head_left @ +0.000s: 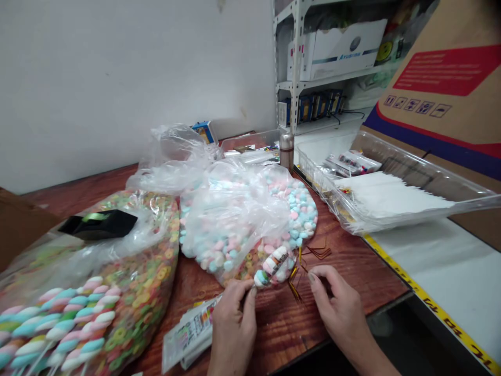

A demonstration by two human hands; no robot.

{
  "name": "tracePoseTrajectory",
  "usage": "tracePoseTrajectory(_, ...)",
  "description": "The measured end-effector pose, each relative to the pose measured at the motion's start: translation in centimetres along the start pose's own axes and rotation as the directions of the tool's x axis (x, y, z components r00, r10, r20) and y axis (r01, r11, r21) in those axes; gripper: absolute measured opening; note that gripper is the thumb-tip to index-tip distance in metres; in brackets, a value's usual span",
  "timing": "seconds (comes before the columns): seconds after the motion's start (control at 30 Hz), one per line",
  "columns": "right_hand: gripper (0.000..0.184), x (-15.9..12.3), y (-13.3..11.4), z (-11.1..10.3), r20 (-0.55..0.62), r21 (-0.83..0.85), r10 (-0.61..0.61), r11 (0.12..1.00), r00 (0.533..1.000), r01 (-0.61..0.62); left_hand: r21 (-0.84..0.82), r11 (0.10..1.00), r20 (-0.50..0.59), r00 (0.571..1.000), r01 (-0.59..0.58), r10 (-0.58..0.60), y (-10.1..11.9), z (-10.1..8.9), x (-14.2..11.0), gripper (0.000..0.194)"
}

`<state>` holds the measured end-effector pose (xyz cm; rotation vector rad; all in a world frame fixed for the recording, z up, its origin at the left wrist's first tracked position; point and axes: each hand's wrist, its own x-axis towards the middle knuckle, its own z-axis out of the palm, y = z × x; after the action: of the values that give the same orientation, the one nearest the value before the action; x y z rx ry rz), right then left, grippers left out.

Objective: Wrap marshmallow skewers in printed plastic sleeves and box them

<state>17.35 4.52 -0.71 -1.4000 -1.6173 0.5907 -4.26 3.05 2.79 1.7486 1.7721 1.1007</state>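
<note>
My left hand (233, 318) pinches the end of a small clear packet of candy (274, 265) that lies on the wooden table (348, 271). My right hand (336, 303) is closed in a pinch just right of it, its fingertips at several thin gold twist ties (297, 284). More twist ties (319, 252) lie a little further back. Behind the packet sits a big clear bag of pastel pink and blue candies (250, 219).
A large bag of coloured ring cereal (144, 271) and twisted marshmallows (58, 318) fills the left, with a black tape dispenser (99, 223) on it. Printed empty packets (190, 331) lie by my left wrist. A clear tray of white sheets (391, 196), a metal bottle (287, 150), shelves and a cardboard box stand right.
</note>
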Motion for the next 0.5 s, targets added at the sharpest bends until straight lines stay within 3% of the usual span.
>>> tracePoseTrajectory(0.07, 0.012, -0.1, 1.0, 0.3, -0.024, -0.101, -0.095, 0.991, 0.995, 0.092, 0.044, 0.999, -0.005, 1.000, -0.019, 0.020, -0.1, 0.0, -0.2, 0.016)
tracePoseTrajectory(0.27, 0.020, -0.8, 3.3, 0.8, -0.050, -0.203, -0.197, 0.962, 0.979, 0.183, 0.082, 0.996, 0.002, 1.000, -0.030, 0.030, -0.4, -0.3, -0.4, 0.016)
tracePoseTrajectory(0.5, 0.017, -0.7, 3.8, 0.8, -0.032, -0.225, -0.118, 0.968, 0.993, 0.108, 0.067, 0.998, 0.025, 1.000, 0.011, -0.012, -0.4, 0.2, -0.5, 0.018)
